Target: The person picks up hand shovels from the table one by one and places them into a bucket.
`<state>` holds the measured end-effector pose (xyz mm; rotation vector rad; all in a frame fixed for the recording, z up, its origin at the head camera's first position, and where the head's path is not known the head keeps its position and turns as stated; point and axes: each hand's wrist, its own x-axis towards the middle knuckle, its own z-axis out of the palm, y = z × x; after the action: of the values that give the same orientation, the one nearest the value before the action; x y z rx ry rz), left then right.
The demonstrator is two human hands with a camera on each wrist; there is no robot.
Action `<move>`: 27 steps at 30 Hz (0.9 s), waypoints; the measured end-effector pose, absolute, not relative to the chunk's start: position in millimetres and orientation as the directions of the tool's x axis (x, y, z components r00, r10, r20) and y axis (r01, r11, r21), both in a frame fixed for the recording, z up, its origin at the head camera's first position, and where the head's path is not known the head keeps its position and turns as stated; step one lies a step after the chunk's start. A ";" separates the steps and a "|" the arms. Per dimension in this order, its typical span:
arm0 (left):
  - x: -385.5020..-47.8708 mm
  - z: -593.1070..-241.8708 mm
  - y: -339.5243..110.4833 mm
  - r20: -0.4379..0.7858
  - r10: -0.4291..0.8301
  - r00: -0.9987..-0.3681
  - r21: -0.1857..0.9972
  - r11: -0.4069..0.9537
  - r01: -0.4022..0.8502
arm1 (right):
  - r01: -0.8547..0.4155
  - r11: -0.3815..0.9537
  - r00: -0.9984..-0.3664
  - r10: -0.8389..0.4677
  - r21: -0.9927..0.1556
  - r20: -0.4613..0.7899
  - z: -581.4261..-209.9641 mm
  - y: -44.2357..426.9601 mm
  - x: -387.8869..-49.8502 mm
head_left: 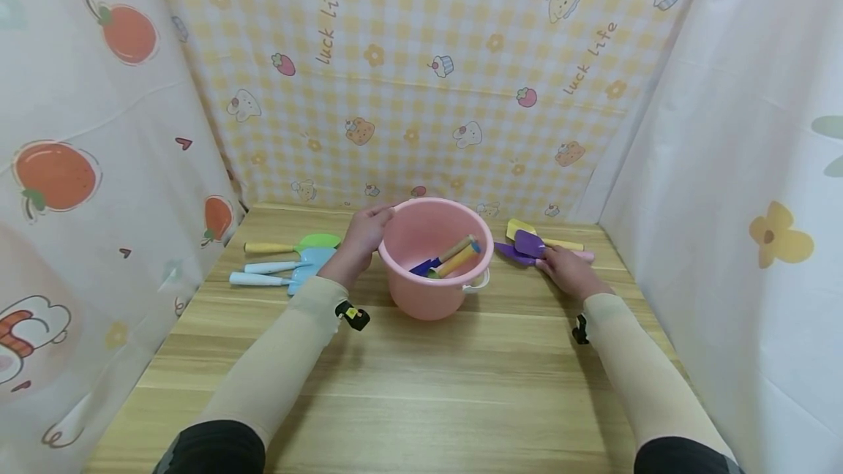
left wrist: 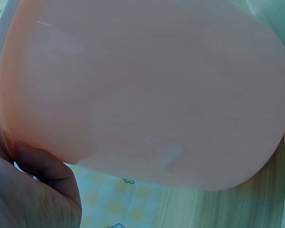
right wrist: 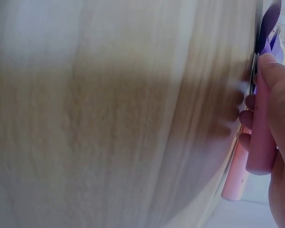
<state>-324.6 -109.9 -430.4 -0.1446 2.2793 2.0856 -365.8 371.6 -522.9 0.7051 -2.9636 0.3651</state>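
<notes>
In the head view, your left hand [head_left: 364, 240] has the pink bucket [head_left: 424, 302] by its rim on the left side, and the bucket stands upright toward the back edge of the wooden table [head_left: 421, 401], about midway across. A couple of small tools [head_left: 456, 260] lean inside it. Your right hand [head_left: 573, 274] is over by the back right corner, fingers curled round a purple shovel [head_left: 529, 244], with its head poking out toward the bucket. A second purple shovel [head_left: 515, 254] lies right beside it, and a yellow shovel [head_left: 560, 243] is just behind, nearer the back edge. Toward the back left corner you've got a green shovel [head_left: 316, 241] and two light blue shovels [head_left: 316, 260], left of your left hand. In the left wrist view the bucket wall fills most of the shot, and your bent digit presses it just under the rim. In the right wrist view your thumb and fingers close round the held shovel's pink handle, a second pink handle right alongside.
</notes>
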 end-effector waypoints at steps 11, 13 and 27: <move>-323.2 -426.6 -109.3 -0.114 -0.039 -0.993 0.988 0.101 -0.117 | -0.507 0.834 -0.861 -0.481 -0.216 0.164 -518.3 362.5 -361.1; -322.5 -425.9 -109.6 -0.121 -0.039 -0.992 0.987 0.105 -0.125 | -0.521 0.828 -0.853 -0.494 -0.209 0.167 -517.1 360.7 -359.2; -322.8 -426.2 -110.2 -0.116 -0.032 -0.993 0.989 0.094 -0.118 | -0.536 0.814 -0.844 -0.509 -0.225 0.168 -515.4 353.7 -354.7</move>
<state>-322.8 -110.2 -426.2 -0.1567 2.2752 2.0663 -354.7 353.7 -515.4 0.8369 -2.8963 0.4043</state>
